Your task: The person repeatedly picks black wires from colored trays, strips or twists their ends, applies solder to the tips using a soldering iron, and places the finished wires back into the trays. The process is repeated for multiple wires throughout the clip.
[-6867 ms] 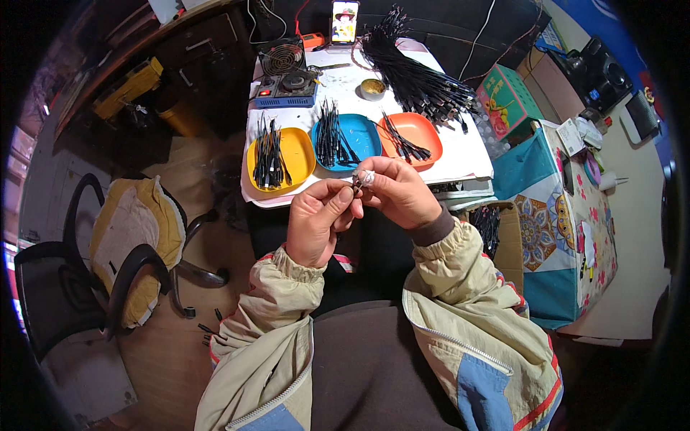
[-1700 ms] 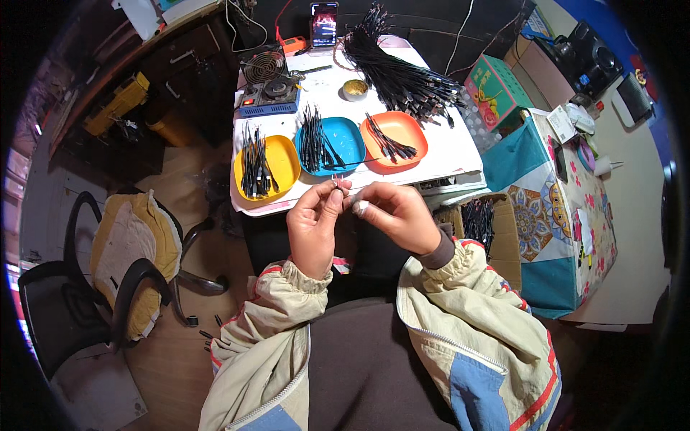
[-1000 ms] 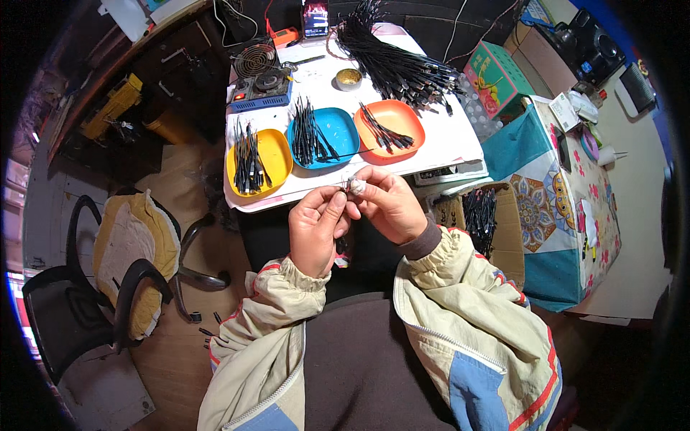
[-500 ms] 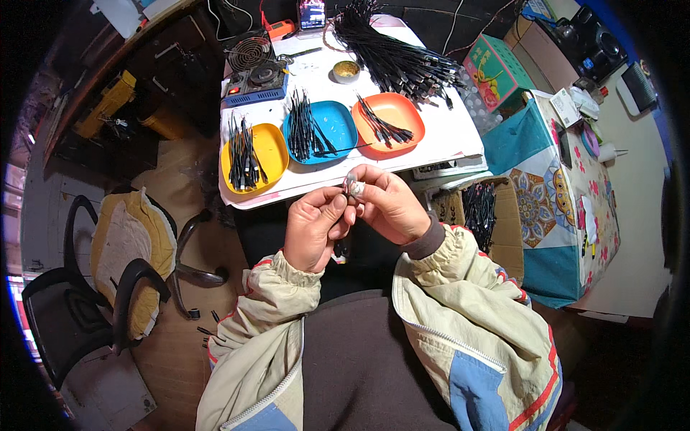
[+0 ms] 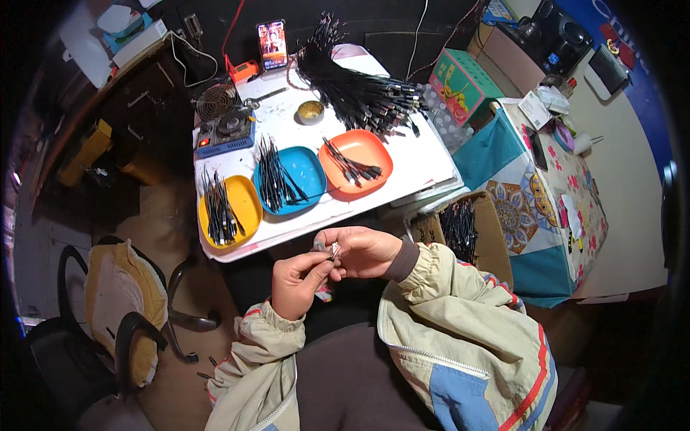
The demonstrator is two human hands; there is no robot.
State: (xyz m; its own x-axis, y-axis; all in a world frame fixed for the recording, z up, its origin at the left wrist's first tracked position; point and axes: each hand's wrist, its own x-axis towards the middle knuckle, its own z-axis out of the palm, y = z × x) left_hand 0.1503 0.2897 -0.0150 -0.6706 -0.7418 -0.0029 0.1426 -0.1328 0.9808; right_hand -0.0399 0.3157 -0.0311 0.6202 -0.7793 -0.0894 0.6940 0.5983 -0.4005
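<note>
My left hand (image 5: 295,282) and my right hand (image 5: 368,251) meet in front of the table edge, fingertips pinched together. Between them is a small silvery-white piece (image 5: 334,250) with something dark by it; the fingers cover most of it, so its kind cannot be made out. Beyond the hands, three square trays stand in a row: yellow (image 5: 251,205), blue (image 5: 305,172) and orange (image 5: 370,151). Short black cables lie in each, with a bundle in the yellow tray (image 5: 221,219), another in the blue (image 5: 273,179) and a smaller one in the orange (image 5: 352,164).
A big heap of black cables (image 5: 359,90) covers the table's far right. Behind the trays are a small round tin (image 5: 310,112), a blue hotplate-like device (image 5: 226,135) and a lit phone (image 5: 272,44). A cardboard box of cables (image 5: 492,251) stands right, an office chair (image 5: 122,309) left.
The view has tilted up, so table and trays sit lower in the picture. Both hands stay together at the small piece, and the right hand has turned, its fingers bent around it.
</note>
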